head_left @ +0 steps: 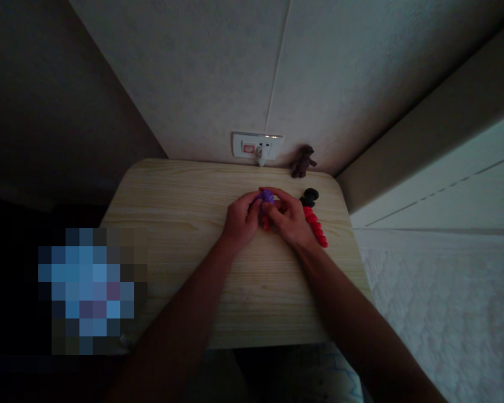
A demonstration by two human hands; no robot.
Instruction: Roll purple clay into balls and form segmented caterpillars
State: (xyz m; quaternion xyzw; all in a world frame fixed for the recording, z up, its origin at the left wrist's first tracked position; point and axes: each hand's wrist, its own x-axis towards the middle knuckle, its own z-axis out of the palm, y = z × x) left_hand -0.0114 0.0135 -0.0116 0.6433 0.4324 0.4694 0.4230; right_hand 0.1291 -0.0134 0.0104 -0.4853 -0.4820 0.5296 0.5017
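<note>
Both my hands meet above the wooden tabletop point(185, 224). My left hand point(242, 215) has its fingers closed around a small purple lump with a ridged surface point(267, 196), its thumb pressed to the side. From the right, my right hand point(289, 215) pinches the same lump, thumb against its lower edge. A bit of red shows below the lump between my hands; I cannot tell what it belongs to. Beside my right hand lies a red, twisted-looking strip of rounded segments point(317, 229). Just behind the strip is a black spool-shaped piece point(309, 196).
A small dark brown figure point(303, 162) stands at the table's back edge by the wall. Left of it, a wall socket point(243, 146) holds a white plug point(260, 155). White quilted bedding point(441, 302) lies to the right. Something blurred into blue blocks is at lower left.
</note>
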